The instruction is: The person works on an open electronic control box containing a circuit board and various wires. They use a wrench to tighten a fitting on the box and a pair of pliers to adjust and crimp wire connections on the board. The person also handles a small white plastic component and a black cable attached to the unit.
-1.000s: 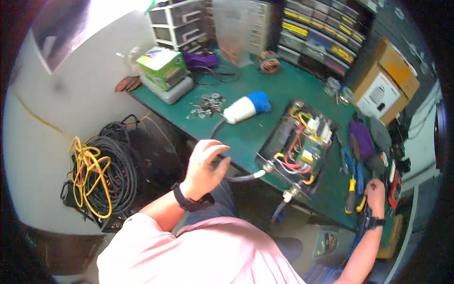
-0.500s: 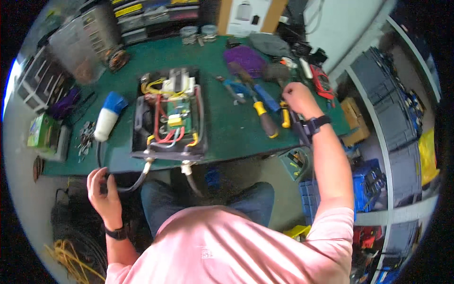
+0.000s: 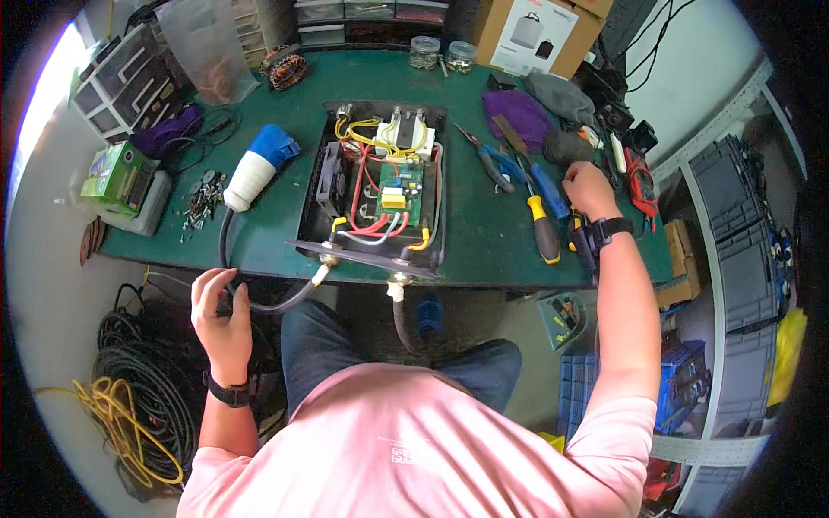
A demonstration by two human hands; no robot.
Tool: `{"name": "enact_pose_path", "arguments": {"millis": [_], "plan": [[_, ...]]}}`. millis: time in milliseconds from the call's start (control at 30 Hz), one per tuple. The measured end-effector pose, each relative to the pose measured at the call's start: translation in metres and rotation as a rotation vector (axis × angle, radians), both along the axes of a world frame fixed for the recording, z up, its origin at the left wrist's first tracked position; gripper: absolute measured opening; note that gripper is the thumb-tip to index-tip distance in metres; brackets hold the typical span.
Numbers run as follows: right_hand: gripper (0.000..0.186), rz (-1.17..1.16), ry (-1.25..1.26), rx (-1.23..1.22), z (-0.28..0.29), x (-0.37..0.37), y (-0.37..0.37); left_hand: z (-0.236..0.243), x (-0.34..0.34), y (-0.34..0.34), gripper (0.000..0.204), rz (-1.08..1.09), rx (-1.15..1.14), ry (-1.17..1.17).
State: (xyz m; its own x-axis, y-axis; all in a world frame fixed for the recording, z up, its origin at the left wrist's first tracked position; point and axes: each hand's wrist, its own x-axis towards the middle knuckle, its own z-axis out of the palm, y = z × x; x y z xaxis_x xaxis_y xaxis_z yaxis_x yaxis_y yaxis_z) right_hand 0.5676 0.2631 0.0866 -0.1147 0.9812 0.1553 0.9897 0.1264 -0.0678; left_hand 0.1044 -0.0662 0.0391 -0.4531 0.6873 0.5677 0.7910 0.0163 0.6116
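My left hand hangs just off the front edge of the bench, its fingers and thumb loosely curled round a black cable. That cable links a white and blue plug to an opened black case holding a green circuit board and coloured wires. Over at the right, my right hand is closed among the tools, near a yellow and black handle; what its fingers hold is hidden. Beside it lie a screwdriver, a blue-handled file and pliers.
A purple cloth, a grey cloth and a red meter lie beyond the tools. Loose screws are scattered left of the plug. Coiled cables rest below the bench, and shelving with grey crates stands on the right.
The view has swung, so the bench and everything on it appear farther right. Both hands keep about the same places beside the cable and the tools.
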Motion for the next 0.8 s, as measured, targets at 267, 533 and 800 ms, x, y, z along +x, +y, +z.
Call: {"name": "enact_pose_path", "arguments": {"millis": [267, 533, 800], "plan": [[0.02, -0.061, -0.035, -0.016, 0.004, -0.012, 0.003, 0.0, -0.004, -0.001, 0.022, 0.019, -0.026, -0.005], [0.023, -0.071, -0.049, -0.086, -0.008, -0.003, 0.018, 0.001, 0.001, 0.001, 0.022, 0.031, -0.05, -0.016], [0.023, -0.096, -0.027, -0.095, -0.005, -0.011, 0.019, -0.003, -0.003, 0.002, 0.023, 0.014, -0.046, -0.018]]}}
